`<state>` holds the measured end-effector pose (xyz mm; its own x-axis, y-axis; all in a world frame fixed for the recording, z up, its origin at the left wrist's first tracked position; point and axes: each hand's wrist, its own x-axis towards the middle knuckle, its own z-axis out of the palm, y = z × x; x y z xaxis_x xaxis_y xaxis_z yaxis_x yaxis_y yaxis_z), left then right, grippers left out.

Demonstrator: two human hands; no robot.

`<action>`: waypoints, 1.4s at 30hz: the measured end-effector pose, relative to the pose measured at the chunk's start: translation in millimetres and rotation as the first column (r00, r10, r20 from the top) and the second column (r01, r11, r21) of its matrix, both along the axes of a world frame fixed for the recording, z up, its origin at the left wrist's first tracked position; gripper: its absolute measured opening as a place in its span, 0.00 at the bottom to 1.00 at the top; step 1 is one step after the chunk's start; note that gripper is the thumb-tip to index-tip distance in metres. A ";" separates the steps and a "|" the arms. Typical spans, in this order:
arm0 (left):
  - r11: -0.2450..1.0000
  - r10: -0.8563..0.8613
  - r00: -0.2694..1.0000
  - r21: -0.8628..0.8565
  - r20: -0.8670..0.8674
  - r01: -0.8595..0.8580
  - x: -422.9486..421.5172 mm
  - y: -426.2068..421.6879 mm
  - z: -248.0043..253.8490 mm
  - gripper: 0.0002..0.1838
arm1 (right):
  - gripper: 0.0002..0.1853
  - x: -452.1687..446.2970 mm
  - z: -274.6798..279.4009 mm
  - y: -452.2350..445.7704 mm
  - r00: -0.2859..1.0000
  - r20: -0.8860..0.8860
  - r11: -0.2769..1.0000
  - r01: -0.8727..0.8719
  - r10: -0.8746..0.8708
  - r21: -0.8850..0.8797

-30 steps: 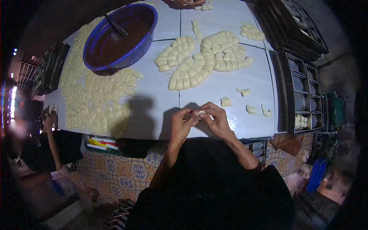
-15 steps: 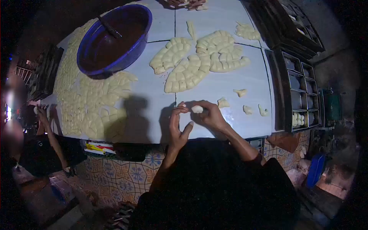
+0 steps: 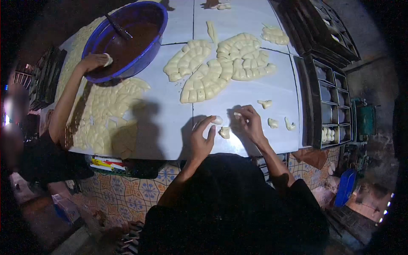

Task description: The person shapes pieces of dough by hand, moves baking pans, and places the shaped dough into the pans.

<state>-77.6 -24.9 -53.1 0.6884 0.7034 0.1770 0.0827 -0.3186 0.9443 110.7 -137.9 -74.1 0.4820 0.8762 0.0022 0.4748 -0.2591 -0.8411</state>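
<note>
My left hand (image 3: 202, 139) is curled near the table's front edge, its fingertips on a small pale dough ball (image 3: 217, 120). To its right, my right hand (image 3: 251, 124) pinches a little bit of dough (image 3: 237, 114) between thumb and fingers. A torn dough piece (image 3: 225, 133) lies on the tabletop between both hands. More loose scraps, among them a forked dough scrap (image 3: 265, 103), rest to the right. Beyond my hands, scored dough slabs (image 3: 208, 80) lie in several curved sections on the white tiled table (image 3: 170, 123).
A blue basin (image 3: 142, 63) of brown filling stands at the back left, with a co-worker's hand (image 3: 94, 62) holding dough at its rim. Segmented dough (image 3: 106, 102) covers the left side. Divided metal tins (image 3: 329, 106), one compartment holding dough balls, stand at the right edge.
My right hand has moved right, and the dough ball is now at my left fingertips. A dough scrap has come between my hands. The co-worker's arm has reached over to the basin.
</note>
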 end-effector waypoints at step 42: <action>0.728 0.452 0.792 0.683 -0.411 -0.061 101.9 291.3 84.2 0.36 | 0.32 -25.4 40.5 124.0 0.610 -0.781 0.956 0.124 0.137 0.265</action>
